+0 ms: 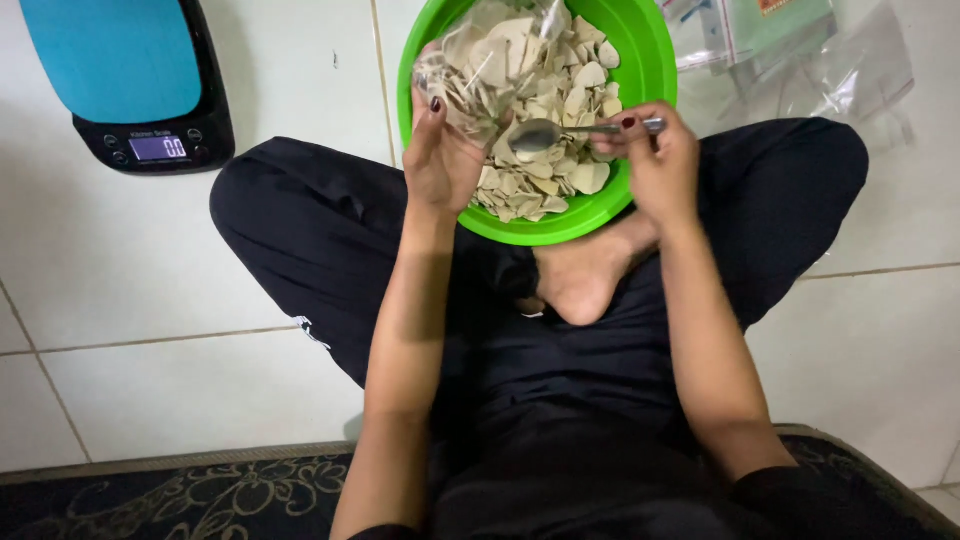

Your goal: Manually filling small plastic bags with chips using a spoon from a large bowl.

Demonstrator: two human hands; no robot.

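Note:
A green plastic bowl full of pale dry chips rests on the floor between my crossed legs. My left hand grips a clear plastic bag partly filled with chips, held over the bowl's left side. My right hand pinches the handle of a metal spoon. The spoon's empty bowl points left, close to the bag's mouth, just above the chips.
A black digital kitchen scale with a teal platform sits on the white tiled floor at top left. Several clear plastic bags lie at top right. A dark patterned mat runs along the bottom edge.

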